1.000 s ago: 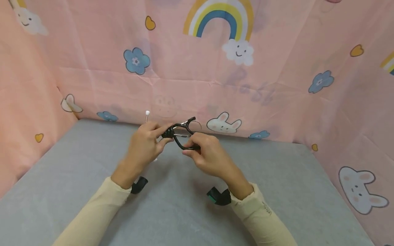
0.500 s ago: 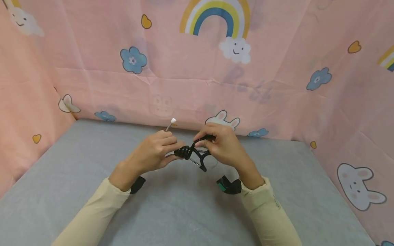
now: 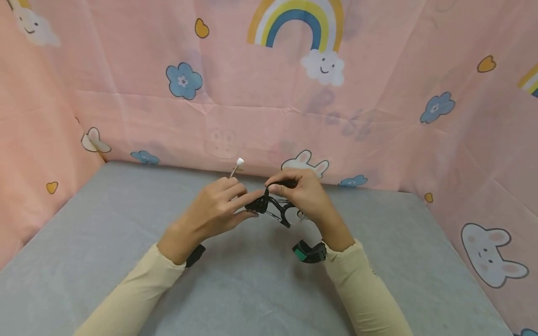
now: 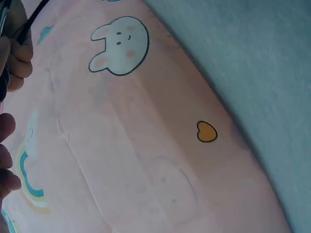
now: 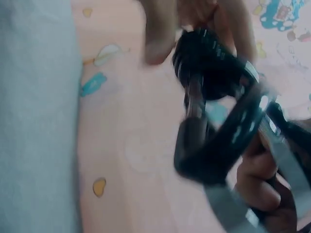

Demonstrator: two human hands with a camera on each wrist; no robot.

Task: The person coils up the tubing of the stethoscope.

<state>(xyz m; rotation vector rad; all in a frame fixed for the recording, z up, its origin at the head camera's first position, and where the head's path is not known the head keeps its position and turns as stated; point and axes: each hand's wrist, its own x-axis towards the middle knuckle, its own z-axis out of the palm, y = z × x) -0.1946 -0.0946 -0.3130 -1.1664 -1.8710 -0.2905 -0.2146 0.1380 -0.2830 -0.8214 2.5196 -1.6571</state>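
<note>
In the head view my left hand pinches a coil of black tubing between thumb and index finger. The coil is wound round the metal ear tubes of a stethoscope. One white ear tip sticks out above the knuckles; the other is hidden. My right hand pinches a length of the tubing just right of the coil. Below it shows the black forked yoke. The right wrist view has the coil and a blurred metal tube close up. At the left wrist view's edge, only fingertips appear.
The stethoscope is held up over a grey cloth-covered table. A pink printed curtain stands behind the table and along both sides. Black wrist devices sit under both cuffs.
The right hand has risen and moved right with the tubing, from below the coil to above it. The left hand has moved right and slightly down, and the yoke now points down to the right.
</note>
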